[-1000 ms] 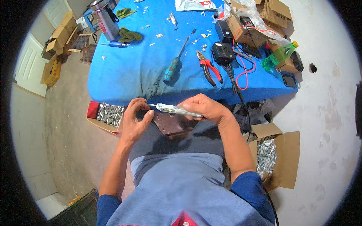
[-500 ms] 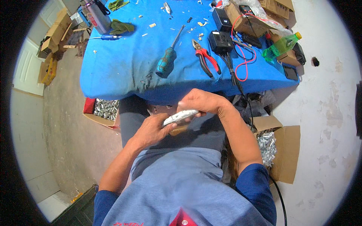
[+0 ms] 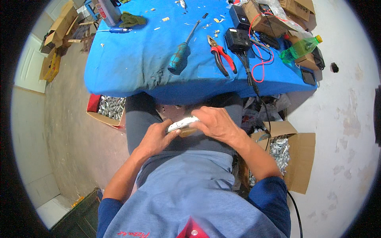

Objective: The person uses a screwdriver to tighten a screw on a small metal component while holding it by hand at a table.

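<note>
Swung to the opposite slant since a second ago, one slim white piece (image 3: 181, 124), dark-specked, is held above dark trousers (image 3: 139, 119), the left hand's (image 3: 156, 139) grip closed round one end, the right hand's (image 3: 218, 122) pinching the other. On the table (image 3: 123, 59): one red-handled pliers (image 3: 216, 49), one teal-handled screwdriver (image 3: 179, 56), one green bottle (image 3: 298, 50). Two open boxes (image 3: 303, 162) flank the legs.
</note>
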{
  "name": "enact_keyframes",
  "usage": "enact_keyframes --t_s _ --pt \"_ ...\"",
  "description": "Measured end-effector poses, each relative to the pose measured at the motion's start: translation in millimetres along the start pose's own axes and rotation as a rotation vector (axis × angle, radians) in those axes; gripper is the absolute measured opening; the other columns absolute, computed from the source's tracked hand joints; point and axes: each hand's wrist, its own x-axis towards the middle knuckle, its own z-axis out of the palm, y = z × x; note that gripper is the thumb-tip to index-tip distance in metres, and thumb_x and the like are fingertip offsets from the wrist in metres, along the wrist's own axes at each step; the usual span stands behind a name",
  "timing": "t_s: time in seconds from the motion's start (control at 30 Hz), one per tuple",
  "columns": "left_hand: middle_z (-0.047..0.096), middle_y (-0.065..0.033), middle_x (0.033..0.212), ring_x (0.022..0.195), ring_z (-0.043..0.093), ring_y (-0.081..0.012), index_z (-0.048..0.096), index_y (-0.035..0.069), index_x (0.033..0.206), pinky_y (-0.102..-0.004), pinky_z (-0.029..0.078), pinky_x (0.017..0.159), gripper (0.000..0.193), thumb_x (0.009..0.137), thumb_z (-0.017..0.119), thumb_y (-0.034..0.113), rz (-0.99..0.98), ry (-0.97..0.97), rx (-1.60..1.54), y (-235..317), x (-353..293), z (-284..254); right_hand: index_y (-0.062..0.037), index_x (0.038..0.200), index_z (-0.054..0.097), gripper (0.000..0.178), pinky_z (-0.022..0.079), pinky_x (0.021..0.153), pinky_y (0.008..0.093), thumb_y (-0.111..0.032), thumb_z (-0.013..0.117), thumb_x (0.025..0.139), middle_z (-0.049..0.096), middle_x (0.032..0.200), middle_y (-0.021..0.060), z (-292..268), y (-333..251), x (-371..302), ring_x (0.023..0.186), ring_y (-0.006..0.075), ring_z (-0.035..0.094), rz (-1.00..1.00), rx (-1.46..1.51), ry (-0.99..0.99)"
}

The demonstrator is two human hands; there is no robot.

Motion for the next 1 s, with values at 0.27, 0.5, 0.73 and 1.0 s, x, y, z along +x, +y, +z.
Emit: enact_keyframes --t_s 0.27,0.5,0.73,1.0 --pt "0.058 -0.0213 0.062 0.058 0.060 -0.0380 0.060 -0.001 0.084 -0.0442 0.044 0.054 0.032 0.087 0.068 0.030 0.058 0.239 0.003 -5.3 4.5 10.7 -0.0051 0.094 0.061 0.029 0.049 0.056 0.0388 -0.027 0.073 0.081 0.057 0.073 0.0097 21.3 -6.9 1.1 0.065 0.0292 0.061 0.042 -0.103 0.270" --pt "0.059 -0.0208 0.063 0.056 0.061 -0.0320 0.061 -0.002 0.087 -0.0403 0.044 0.052 0.031 0.089 0.067 0.028 -0.015 0.368 -0.010 -1.8 6.1 32.5 -0.0059 0.100 0.062 0.032 0.049 0.054 0.0390 -0.031 0.072 0.082 0.061 0.074 0.0103 62.3 -17.4 -7.6 0.063 0.0292 0.063 0.277 -0.191 0.487" --pt "0.062 -0.0227 0.066 0.062 0.064 -0.0388 0.060 -0.002 0.087 -0.0443 0.047 0.056 0.032 0.087 0.069 0.029 -0.107 0.318 -0.132 -2.0 -11.0 42.5 -0.0029 0.111 0.061 0.034 0.051 0.064 0.0437 -0.026 0.067 0.087 0.065 0.086 0.0172 48.4 -17.6 -19.0 0.077 0.0372 0.064 0.299 0.156 0.312" --pt "0.062 -0.0163 0.070 0.064 0.060 -0.0265 0.062 -0.004 0.093 -0.0377 0.045 0.057 0.033 0.088 0.069 0.028 -0.125 0.251 -0.175 -8.1 -13.6 33.5 -0.0028 0.116 0.057 0.030 0.050 0.069 0.0469 -0.018 0.061 0.091 0.064 0.090 0.0189 32.0 -14.0 -18.1 0.083 0.0398 0.063 0.244 0.175 0.151"
